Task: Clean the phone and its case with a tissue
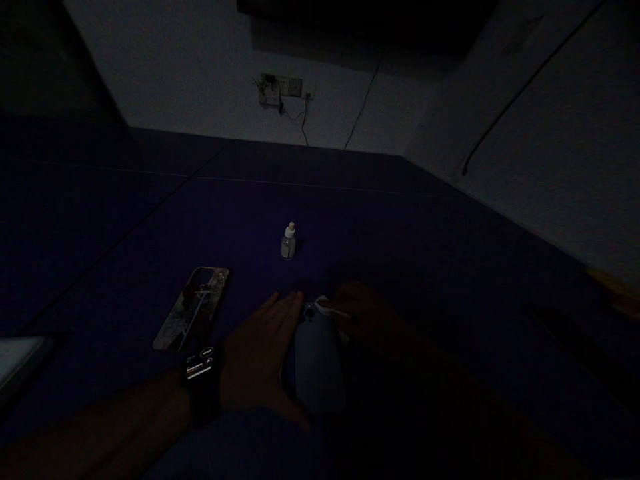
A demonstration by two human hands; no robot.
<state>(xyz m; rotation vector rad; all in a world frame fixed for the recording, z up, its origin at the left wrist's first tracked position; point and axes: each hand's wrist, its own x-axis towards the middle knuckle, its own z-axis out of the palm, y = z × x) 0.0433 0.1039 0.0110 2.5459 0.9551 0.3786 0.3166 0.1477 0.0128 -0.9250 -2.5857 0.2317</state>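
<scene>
In the dim head view a blue-grey smartphone [319, 363] lies back side up on the dark blue surface, its camera lenses at the top. My left hand [257, 353], wearing a smartwatch [200, 365], rests flat along the phone's left edge, fingers stretched out and thumb near the lower left corner. Pinched in my right hand [363, 310] is a small white cloth or tissue [323, 303], pressed on the phone's top right corner beside the lenses. Darkness hides much of my right hand and forearm.
A small white-capped dropper bottle [288, 245] stands upright beyond the phone. Left of my hand lies a patterned phone case [194, 308]. A pale flat object [20, 357] shows at the left edge. Sockets with cables [285, 90] are on the back wall.
</scene>
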